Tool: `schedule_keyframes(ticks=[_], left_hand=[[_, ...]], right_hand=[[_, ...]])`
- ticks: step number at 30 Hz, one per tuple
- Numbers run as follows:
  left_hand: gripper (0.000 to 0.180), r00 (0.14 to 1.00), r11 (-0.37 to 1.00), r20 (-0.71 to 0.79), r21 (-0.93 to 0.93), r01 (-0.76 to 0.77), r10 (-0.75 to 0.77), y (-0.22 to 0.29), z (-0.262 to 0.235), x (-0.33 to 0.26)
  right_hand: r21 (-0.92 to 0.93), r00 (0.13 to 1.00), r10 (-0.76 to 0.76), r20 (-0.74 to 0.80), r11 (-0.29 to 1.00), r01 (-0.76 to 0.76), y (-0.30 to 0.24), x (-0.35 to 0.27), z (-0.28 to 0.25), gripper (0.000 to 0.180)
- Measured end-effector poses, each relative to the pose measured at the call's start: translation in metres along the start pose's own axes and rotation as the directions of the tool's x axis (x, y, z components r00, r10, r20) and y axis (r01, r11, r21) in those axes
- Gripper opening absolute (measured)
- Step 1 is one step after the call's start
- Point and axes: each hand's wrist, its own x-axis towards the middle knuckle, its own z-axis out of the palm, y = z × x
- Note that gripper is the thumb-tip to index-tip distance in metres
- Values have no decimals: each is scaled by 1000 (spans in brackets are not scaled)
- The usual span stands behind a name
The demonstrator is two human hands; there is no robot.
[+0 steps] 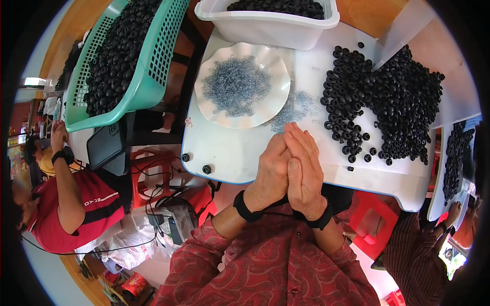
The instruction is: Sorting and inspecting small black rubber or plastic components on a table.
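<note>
Above the table's front edge, my left hand [272,171] and my right hand [305,176] are pressed palm to palm, fingers closed and pointing away from me. Whatever lies between the palms, if anything, is hidden. Just beyond my fingertips, small translucent bluish rings [292,111] are scattered on the white table [224,153]. More of these rings [237,84] fill the middle of a white scalloped plate [275,104] at the far left. To the right of my hands spreads a big heap of small black round parts with holes [403,102].
A white tub [275,23] of black parts stands at the back. Left is a green basket [153,66] full of them, with a phone [106,144] beside it. Two loose black parts [206,169] lie near the front edge. People sit at both sides; red stools [375,219] stand below.
</note>
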Motion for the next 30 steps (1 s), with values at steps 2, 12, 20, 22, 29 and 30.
schedule_keyframes(ticks=[2, 12, 20, 22, 29, 30], left_hand=[[29, 1000, 1000, 4, 2, -3, 3, 0, 2, 1], [27, 1000, 1000, -27, -3, -2, 2, 0, 2, 1], [37, 995, 996, -63, -52, 72, -76, -2, 4, -1], [38, 994, 996, -61, -42, 84, -86, -2, 3, -1], [34, 992, 993, -65, -61, 101, -105, -3, 1, -2], [32, 992, 991, -56, -71, 109, -113, -4, 1, -2]], right_hand=[[-2, 1000, -8, -22, 1000, 7, 3, -1, 0, 38], [4, 999, -36, -38, 999, 36, 10, -1, 0, 36], [-30, 911, 225, -346, 968, -251, 3, -7, -11, 17], [39, 898, 340, -279, 938, -344, 2, -4, -19, 15], [230, 847, 515, -130, 847, -479, 11, 7, -26, 10], [223, 843, 526, -114, 840, -494, 10, 8, -27, 10]])
